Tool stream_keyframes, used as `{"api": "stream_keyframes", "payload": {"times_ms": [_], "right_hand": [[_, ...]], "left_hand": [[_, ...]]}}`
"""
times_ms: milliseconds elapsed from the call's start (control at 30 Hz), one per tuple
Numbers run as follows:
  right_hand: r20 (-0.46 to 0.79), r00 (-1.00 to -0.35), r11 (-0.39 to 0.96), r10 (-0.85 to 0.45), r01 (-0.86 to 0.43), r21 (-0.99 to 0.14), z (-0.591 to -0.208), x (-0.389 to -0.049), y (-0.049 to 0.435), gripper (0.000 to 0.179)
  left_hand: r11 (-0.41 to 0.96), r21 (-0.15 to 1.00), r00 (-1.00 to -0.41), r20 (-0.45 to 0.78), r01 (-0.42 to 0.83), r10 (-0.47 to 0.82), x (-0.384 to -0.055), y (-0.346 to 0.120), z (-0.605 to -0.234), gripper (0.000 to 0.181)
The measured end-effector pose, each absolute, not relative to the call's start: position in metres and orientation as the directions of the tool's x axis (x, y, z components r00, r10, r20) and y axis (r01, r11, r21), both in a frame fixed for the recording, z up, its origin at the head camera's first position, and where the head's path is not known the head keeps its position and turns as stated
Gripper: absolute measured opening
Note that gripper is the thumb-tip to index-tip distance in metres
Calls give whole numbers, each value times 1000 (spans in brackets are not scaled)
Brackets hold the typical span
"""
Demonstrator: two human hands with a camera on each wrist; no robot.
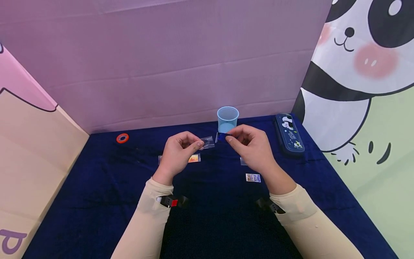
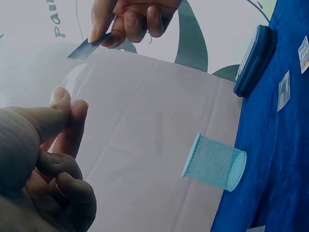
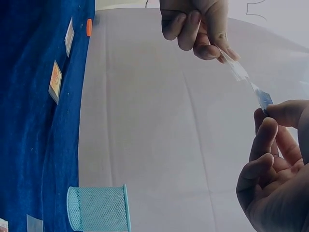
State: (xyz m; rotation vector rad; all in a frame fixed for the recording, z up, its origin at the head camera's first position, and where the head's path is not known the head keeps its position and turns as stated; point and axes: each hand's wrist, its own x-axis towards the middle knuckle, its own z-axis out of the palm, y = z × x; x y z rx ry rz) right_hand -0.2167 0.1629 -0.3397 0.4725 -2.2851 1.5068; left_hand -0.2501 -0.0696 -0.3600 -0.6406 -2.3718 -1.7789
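Between thumb and forefinger, my left hand (image 1: pixel 179 150) pinches a small clear plastic sleeve (image 1: pixel 208 142). Its free end points toward my right hand (image 1: pixel 254 146), which pinches a small dark blue card (image 1: pixel 221 137) by one end. In the right wrist view the card (image 3: pixel 263 98) lines up with the sleeve (image 3: pixel 235 66), its near edge right at the sleeve's end. Both hands are raised above the table; the left wrist view shows card (image 2: pixel 83 51) and sleeve (image 2: pixel 80 77) close together. The fingertips hide part of each piece.
A light blue mesh cup (image 1: pixel 228 120) stands at the back, behind the right hand. A navy pencil case (image 1: pixel 289 135) lies back right, an orange ring (image 1: pixel 118 139) back left. An orange-pictured card (image 1: pixel 194 158), a small printed card (image 1: pixel 253 178) and a clear sleeve (image 1: pixel 243 162) lie on the blue cloth.
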Motion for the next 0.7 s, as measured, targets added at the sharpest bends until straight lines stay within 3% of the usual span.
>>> {"api": "stream_keyframes", "payload": {"times_ms": [700], "right_hand": [[380, -915, 405, -133, -400, -822, -348, -222, 162, 9]], "left_hand": [[219, 895, -904, 327, 390, 276, -250, -70, -358, 9]]}}
